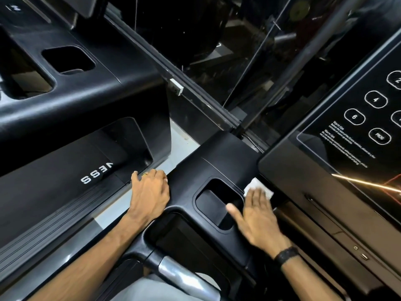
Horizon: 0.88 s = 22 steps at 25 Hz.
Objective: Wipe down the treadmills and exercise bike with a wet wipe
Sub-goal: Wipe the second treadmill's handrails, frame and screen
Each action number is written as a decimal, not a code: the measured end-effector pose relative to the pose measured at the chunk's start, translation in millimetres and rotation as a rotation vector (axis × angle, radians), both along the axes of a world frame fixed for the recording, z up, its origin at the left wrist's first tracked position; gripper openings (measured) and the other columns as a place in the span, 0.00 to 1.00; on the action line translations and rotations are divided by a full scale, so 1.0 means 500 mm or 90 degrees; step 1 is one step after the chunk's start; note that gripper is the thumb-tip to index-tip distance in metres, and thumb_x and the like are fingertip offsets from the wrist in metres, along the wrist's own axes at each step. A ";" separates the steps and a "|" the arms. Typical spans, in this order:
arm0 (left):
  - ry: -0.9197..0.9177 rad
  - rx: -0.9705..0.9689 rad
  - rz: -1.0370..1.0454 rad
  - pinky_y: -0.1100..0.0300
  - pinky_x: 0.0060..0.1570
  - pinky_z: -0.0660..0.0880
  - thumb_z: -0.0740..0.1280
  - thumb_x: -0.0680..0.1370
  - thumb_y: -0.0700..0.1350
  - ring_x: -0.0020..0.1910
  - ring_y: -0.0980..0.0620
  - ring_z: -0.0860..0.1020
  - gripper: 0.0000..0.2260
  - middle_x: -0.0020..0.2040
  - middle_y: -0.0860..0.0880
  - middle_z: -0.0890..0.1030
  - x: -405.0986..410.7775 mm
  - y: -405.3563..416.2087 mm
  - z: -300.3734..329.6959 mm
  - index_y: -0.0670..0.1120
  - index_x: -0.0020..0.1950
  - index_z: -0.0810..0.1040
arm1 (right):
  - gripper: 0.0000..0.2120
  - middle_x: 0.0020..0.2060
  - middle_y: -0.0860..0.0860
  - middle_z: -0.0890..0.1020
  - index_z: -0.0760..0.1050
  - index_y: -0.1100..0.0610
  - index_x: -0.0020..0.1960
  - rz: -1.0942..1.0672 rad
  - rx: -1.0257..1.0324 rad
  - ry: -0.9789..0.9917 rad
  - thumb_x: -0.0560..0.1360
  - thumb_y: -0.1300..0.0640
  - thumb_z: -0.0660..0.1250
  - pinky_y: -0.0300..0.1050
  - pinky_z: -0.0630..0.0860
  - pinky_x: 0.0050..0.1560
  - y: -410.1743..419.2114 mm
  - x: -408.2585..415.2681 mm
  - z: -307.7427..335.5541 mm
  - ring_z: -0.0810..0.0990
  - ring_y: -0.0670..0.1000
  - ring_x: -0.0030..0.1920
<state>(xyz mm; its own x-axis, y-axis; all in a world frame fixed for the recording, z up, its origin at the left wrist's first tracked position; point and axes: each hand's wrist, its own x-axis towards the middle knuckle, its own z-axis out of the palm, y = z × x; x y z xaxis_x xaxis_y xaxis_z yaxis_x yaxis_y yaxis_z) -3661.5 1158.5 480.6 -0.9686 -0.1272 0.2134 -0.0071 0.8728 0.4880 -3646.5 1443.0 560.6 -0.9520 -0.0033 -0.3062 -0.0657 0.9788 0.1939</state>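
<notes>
A white wet wipe point(257, 186) lies flat on the black console tray point(217, 161) of the treadmill in front of me, beside a recessed cup pocket point(213, 199). My right hand point(258, 216) presses the wipe down with straight, spread fingers; its fingertips cover part of the wipe. My left hand point(150, 192) rests on the tray's left edge, fingers bent over the rim, a ring on one finger. The glossy control panel point(338, 161) with round buttons rises to the right of the wipe.
A second treadmill point(71, 105) stands to the left with its own pockets and a belt point(54, 187) with white lettering. A strip of pale floor point(182, 140) separates the machines. A silver handlebar point(173, 270) runs at the bottom. Dark glass and frames fill the background.
</notes>
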 end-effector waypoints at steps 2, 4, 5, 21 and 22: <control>0.001 0.003 -0.002 0.41 0.59 0.66 0.51 0.78 0.48 0.39 0.44 0.79 0.16 0.41 0.48 0.80 0.002 0.003 -0.002 0.46 0.44 0.77 | 0.57 0.80 0.66 0.46 0.42 0.67 0.80 0.001 -0.012 -0.058 0.68 0.24 0.26 0.52 0.41 0.80 -0.026 0.034 0.016 0.42 0.60 0.81; 0.002 -0.004 -0.002 0.41 0.59 0.66 0.53 0.77 0.47 0.40 0.43 0.80 0.14 0.42 0.47 0.80 0.000 0.004 -0.006 0.46 0.44 0.77 | 0.54 0.79 0.67 0.52 0.47 0.68 0.80 -0.052 -0.026 -0.020 0.71 0.27 0.29 0.52 0.47 0.80 -0.009 0.015 0.033 0.48 0.62 0.80; 0.001 -0.004 -0.005 0.40 0.59 0.66 0.53 0.77 0.47 0.41 0.42 0.80 0.14 0.42 0.47 0.80 -0.002 0.003 -0.008 0.46 0.44 0.77 | 0.54 0.77 0.69 0.57 0.50 0.70 0.79 -0.086 -0.015 0.019 0.72 0.28 0.28 0.52 0.51 0.79 0.004 -0.007 0.037 0.53 0.63 0.79; -0.025 -0.009 0.003 0.40 0.58 0.67 0.50 0.77 0.48 0.39 0.42 0.79 0.17 0.41 0.46 0.79 -0.001 -0.001 0.000 0.46 0.44 0.77 | 0.18 0.52 0.64 0.81 0.79 0.65 0.56 0.049 -0.071 0.131 0.82 0.55 0.55 0.53 0.77 0.57 0.034 0.022 0.025 0.80 0.66 0.55; -0.027 -0.009 0.005 0.40 0.58 0.67 0.50 0.77 0.48 0.39 0.42 0.79 0.16 0.41 0.47 0.79 0.000 -0.001 -0.001 0.45 0.44 0.77 | 0.12 0.43 0.59 0.81 0.79 0.62 0.48 0.080 -0.095 0.158 0.79 0.58 0.59 0.53 0.79 0.46 0.030 0.034 0.031 0.81 0.63 0.45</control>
